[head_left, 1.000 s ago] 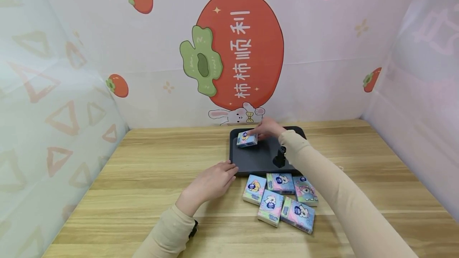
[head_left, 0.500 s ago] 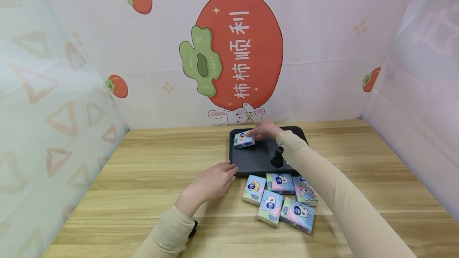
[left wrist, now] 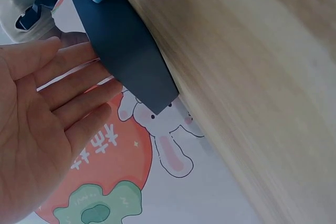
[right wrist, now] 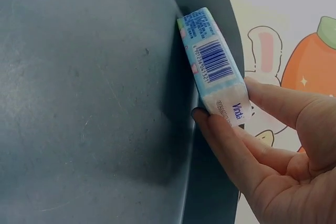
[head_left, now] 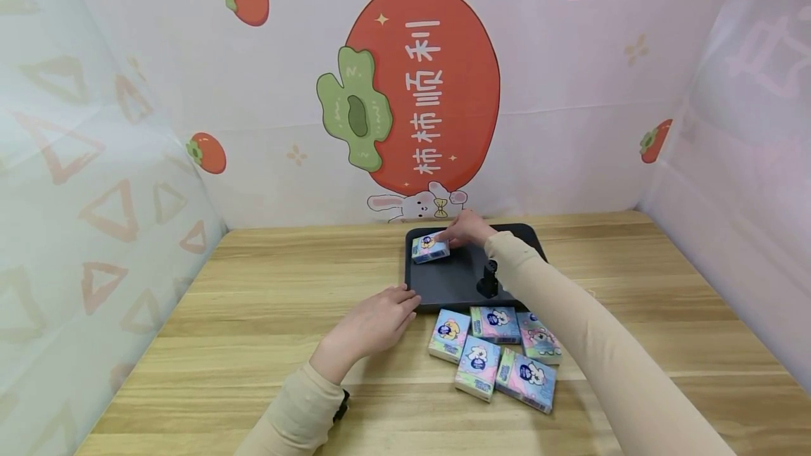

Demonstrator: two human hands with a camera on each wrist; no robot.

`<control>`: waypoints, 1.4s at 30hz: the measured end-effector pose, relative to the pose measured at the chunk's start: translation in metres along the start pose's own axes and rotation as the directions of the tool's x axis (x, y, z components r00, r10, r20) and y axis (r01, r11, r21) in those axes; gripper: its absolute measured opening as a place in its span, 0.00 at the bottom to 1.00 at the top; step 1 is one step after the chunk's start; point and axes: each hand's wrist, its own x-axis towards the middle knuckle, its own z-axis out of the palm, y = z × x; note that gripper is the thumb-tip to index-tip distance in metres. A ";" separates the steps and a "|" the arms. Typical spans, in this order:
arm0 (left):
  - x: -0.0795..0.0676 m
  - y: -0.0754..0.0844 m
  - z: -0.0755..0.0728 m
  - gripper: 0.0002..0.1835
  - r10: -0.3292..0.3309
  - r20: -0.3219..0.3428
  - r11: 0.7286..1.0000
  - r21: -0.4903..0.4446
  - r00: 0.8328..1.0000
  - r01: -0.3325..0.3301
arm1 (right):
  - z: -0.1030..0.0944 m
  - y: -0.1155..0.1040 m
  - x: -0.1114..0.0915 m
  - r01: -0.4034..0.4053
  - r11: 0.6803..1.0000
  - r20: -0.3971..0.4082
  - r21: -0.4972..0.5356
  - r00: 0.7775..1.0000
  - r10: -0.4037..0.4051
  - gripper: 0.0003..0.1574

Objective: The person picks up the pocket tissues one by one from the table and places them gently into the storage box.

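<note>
My right hand (head_left: pixel 470 229) pinches a small blue and pink tissue pack (head_left: pixel 431 248) over the back left corner of a dark grey tray (head_left: pixel 450 283). In the right wrist view, thumb and fingers grip one end of that tissue pack (right wrist: pixel 212 61), whose barcode side shows, close to the tray's wall. My left hand (head_left: pixel 374 322) lies at the tray's front left corner with fingertips at the rim. Its fingers (left wrist: pixel 79 85) are straight against the tray's outer side in the left wrist view. Several more tissue packs (head_left: pixel 478 364) lie on the table in front of the tray.
The wooden table (head_left: pixel 285 315) runs back to a cloth backdrop (head_left: pixel 279 188) printed with persimmons and a rabbit. Cloth walls stand at the left and right. A black wrist camera (head_left: pixel 488 280) on the right arm overlaps the tray.
My right hand has shifted the tissue pack slightly left, closer to the tray's left side. The left hand and the packs on the table have stayed in place.
</note>
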 end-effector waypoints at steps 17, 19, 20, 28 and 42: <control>0.000 0.001 -0.001 0.20 0.011 -0.015 1.000 0.002 1.000 -0.011 | 0.007 0.000 0.003 -0.014 0.999 -0.006 0.052 1.000 0.014 0.20; 0.000 0.000 -0.001 0.20 0.009 -0.012 1.000 0.000 1.000 -0.009 | 0.007 0.000 0.002 -0.011 0.998 -0.002 0.056 1.000 0.011 0.19; 0.000 0.000 -0.001 0.20 0.008 -0.012 1.000 -0.001 1.000 -0.008 | 0.008 0.000 0.002 -0.009 0.998 0.000 0.060 1.000 0.009 0.19; 0.000 0.000 -0.001 0.20 0.013 -0.019 1.000 0.002 1.000 -0.013 | 0.009 0.000 0.003 -0.015 0.999 -0.013 0.050 1.000 0.015 0.19; -0.001 0.002 -0.001 0.20 0.009 -0.016 1.000 0.001 1.000 -0.009 | 0.012 -0.001 0.005 0.005 0.997 -0.036 -0.079 0.999 -0.008 0.16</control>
